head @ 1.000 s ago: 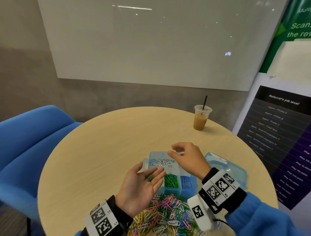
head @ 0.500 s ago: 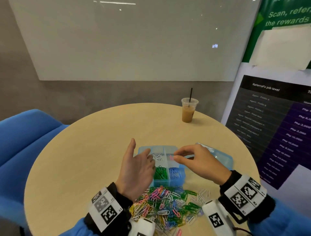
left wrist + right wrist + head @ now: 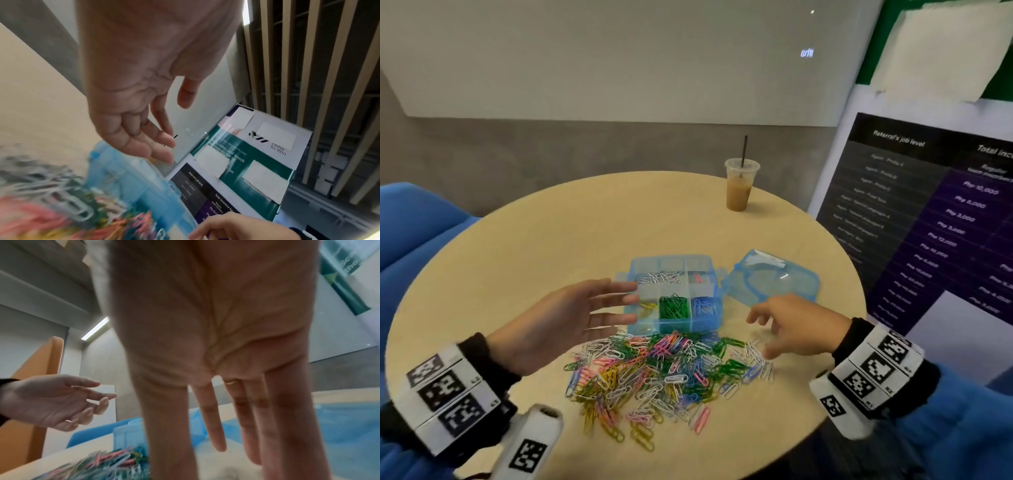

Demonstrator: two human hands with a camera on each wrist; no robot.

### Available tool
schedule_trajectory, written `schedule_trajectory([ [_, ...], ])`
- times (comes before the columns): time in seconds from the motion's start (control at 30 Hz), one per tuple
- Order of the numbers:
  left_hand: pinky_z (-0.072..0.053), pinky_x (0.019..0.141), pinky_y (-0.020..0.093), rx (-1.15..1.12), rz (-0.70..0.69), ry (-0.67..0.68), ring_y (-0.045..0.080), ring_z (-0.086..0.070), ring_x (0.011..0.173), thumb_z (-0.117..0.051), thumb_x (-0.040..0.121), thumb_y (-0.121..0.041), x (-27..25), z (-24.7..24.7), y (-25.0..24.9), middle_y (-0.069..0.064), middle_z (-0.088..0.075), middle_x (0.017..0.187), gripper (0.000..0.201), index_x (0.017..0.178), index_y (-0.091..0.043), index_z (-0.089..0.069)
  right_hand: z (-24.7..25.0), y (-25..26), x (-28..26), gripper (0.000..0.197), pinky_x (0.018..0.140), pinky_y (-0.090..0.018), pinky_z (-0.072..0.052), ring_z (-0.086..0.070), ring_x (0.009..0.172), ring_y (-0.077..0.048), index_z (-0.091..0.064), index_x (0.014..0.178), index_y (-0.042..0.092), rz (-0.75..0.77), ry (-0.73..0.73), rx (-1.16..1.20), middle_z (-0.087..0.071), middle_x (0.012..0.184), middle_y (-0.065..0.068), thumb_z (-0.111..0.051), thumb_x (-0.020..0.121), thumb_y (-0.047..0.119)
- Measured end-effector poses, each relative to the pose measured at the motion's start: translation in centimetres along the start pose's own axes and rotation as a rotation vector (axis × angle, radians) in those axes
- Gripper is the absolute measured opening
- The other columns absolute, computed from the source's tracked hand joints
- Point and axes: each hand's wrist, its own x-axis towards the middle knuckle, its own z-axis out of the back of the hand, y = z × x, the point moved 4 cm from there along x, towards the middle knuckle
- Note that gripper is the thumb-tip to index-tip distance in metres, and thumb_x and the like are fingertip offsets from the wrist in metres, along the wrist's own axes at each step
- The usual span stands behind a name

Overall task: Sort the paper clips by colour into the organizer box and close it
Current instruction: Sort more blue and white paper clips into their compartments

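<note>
Both hands empty, left hand (image 3: 558, 318) flat-fingered by the box (image 3: 674, 294) mid-table, right hand (image 3: 801, 325) spread, reaching to the pile (image 3: 664, 370) at the near edge, best pinching one colour at a time.

Office meeting nook
Whiteboard (image 3: 619, 58), referral poster (image 3: 928, 219), round table (image 3: 551, 240) — blue chair (image 3: 410, 233), iced coffee (image 3: 739, 185).
</note>
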Motion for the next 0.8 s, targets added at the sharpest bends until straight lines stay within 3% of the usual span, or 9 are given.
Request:
schedule_trajectory([
  [0.07, -0.04, 0.105, 0.046, 0.028, 0.045, -0.012, 0.028, -0.065, 0.105, -0.036, 0.1, -0.028, -0.5, 0.5, 0.8, 0.01, -0.068, 0.12, 0.041, 0.123, -0.01, -0.064, -0.7, -0.6, -0.4, 0.076, 0.082, -0.023, -0.038, -0.044, 0.095, -0.007, -0.046, 0.137, 0.026, -0.017, 0.068, -0.067, -0.05, 0.126, 0.002, -0.083, 0.071, 0.033],
  [0.17, -0.048, 0.092, 0.037, 0.026, 0.097, -0.034, 0.022, -0.07, 0.096, -0.037, 0.1, -0.029, -0.8, 1.3, 2.0, 0.005, -0.071, 0.112, 0.04, 0.122, -0.012, -0.066, -1.6, -0.9, -0.8, 0.084, 0.08, -0.023, -0.036, -0.043, 0.095, -0.01, -0.045, 0.136, 0.023, -0.026, 0.057, -0.075, -0.042, 0.116, 0.004, -0.086, 0.065, 0.042],
  [0.3, -0.05, 0.083, 0.034, -0.043, 0.099, -0.047, 0.02, -0.071, 0.092, -0.041, 0.097, -0.03, -0.8, 0.9, 2.4, 0.003, -0.071, 0.11, 0.04, 0.121, -0.012, -0.066, -2.2, -0.3, -0.2, 0.057, 0.078, -0.028, -0.042, -0.054, 0.098, -0.019, -0.06, 0.113, 0.013, -0.002, -0.122, -0.028, -0.054, 0.103, 0.0, -0.075, 0.075, 0.053],
  [0.4, -0.054, 0.078, 0.034, -0.1, 0.078, -0.004, 0.022, -0.071, 0.09, -0.045, 0.092, -0.03, -1.0, -0.5, 2.2, 0.006, -0.07, 0.11, 0.04, 0.118, -0.01, -0.068, -2.4, 0.7, 0.1, 0.048, 0.069, -0.028, -0.04, -0.055, 0.089, -0.019, -0.063, 0.099, 0.01, 0.022, -0.179, 0.034, -0.056, 0.09, -0.001, -0.077, 0.074, 0.05],
  [0.5, -0.056, 0.076, 0.032, -0.121, 0.053, 0.051, 0.024, -0.067, 0.094, -0.048, 0.086, -0.03, -1.1, -2.2, 2.0, 0.007, -0.068, 0.111, 0.044, 0.119, -0.009, -0.069, -2.7, 1.6, 0.4, 0.043, 0.067, -0.029, -0.045, -0.058, 0.084, -0.021, -0.064, 0.091, 0.008, 0.035, -0.207, 0.087, -0.061, 0.087, -0.003, -0.081, 0.071, 0.042],
  [0.67, -0.05, 0.083, 0.033, -0.137, 0.047, 0.086, 0.023, -0.065, 0.097, -0.048, 0.086, -0.032, -1.1, -4.1, 1.8, 0.006, -0.068, 0.112, 0.044, 0.118, -0.012, -0.07, -2.6, 2.4, 1.1, 0.01, 0.062, -0.026, -0.046, -0.06, 0.073, -0.018, -0.066, 0.084, 0.01, 0.077, -0.185, 0.152, -0.06, 0.075, -0.001, -0.073, 0.076, 0.011],
  [0.8, -0.048, 0.086, 0.034, -0.178, 0.041, 0.092, 0.021, -0.066, 0.092, -0.048, 0.085, -0.031, -1.0, -4.9, 2.1, 0.005, -0.068, 0.106, 0.047, 0.122, -0.01, -0.066, -2.6, 2.5, 1.8, 0.007, 0.057, -0.02, -0.038, -0.052, 0.073, -0.016, -0.06, 0.085, 0.013, 0.097, -0.079, 0.172, -0.054, 0.072, 0.002, -0.067, 0.083, 0.011],
])
